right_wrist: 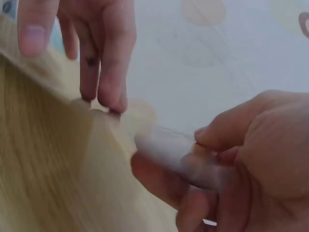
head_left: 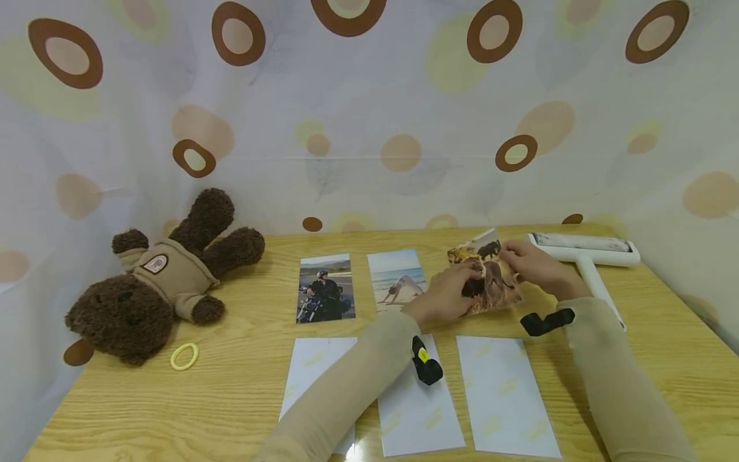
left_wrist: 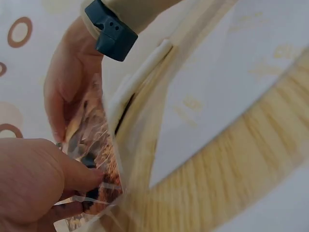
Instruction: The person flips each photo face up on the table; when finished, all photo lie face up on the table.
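A photo print of animals in dry grass point(head_left: 498, 290) is raised at a tilt above the back right of the table. My left hand point(head_left: 444, 294) pinches its left part; in the left wrist view the thumb point(left_wrist: 87, 175) lies across the picture side. At the upper right edge, my right hand point(head_left: 534, 264) grips the same print between thumb and fingers. The right wrist view blurs the print point(right_wrist: 166, 150) in that grip. Left of it lie a beach photo point(head_left: 397, 277) and a motorcycle photo point(head_left: 324, 292), both picture side up.
Nearer the front, three white sheets with faint yellow marks lie in a row, such as the right one point(head_left: 508, 398); my left sleeve covers parts of the others. A lint roller point(head_left: 589, 256) lies right, a teddy bear point(head_left: 173, 273) and yellow ring point(head_left: 185, 367) left.
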`<state>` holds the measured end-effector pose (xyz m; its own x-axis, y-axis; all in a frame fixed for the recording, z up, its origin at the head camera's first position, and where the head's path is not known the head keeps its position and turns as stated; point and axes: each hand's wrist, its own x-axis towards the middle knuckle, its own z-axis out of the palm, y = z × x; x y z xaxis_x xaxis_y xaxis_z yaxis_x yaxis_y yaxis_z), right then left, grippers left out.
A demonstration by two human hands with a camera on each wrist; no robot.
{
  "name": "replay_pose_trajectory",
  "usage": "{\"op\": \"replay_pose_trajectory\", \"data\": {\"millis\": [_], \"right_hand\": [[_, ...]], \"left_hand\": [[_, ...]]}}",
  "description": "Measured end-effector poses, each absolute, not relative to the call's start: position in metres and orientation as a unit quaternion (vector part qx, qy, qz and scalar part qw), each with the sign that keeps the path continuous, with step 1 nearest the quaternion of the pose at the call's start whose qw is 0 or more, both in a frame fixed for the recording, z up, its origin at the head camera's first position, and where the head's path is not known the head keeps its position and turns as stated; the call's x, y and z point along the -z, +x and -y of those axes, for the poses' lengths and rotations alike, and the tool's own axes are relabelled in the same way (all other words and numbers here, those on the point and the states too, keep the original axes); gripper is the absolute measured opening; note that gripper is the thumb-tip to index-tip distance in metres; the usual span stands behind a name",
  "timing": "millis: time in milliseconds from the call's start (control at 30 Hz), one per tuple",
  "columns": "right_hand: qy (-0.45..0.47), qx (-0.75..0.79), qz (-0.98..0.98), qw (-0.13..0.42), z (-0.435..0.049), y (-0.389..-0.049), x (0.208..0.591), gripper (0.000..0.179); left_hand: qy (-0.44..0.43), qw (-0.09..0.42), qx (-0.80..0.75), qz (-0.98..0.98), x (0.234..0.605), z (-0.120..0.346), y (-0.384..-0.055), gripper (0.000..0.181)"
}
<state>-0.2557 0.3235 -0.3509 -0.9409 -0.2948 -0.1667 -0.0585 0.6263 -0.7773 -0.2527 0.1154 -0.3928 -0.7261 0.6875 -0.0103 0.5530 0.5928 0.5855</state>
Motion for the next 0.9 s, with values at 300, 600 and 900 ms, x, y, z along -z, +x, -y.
{"op": "replay_pose_trajectory", "data": {"millis": [300, 600, 900], "right_hand": [[-0.113, 0.280, -0.949, 0.087, -0.331, -0.267, 0.378, 0.027], [-0.087, 0.286, -0.950, 0.093, -0.327, -0.265, 0.390, 0.027], [-0.082, 0.293, -0.949, 0.080, -0.330, -0.266, 0.393, 0.041]], "left_hand": [[0.345, 0.104, -0.164, -0.918, 0.390, -0.112, -0.249, 0.048], [0.314, 0.113, -0.119, -0.935, 0.390, -0.113, -0.245, 0.042], [0.316, 0.116, -0.125, -0.933, 0.390, -0.113, -0.251, 0.040]]}}
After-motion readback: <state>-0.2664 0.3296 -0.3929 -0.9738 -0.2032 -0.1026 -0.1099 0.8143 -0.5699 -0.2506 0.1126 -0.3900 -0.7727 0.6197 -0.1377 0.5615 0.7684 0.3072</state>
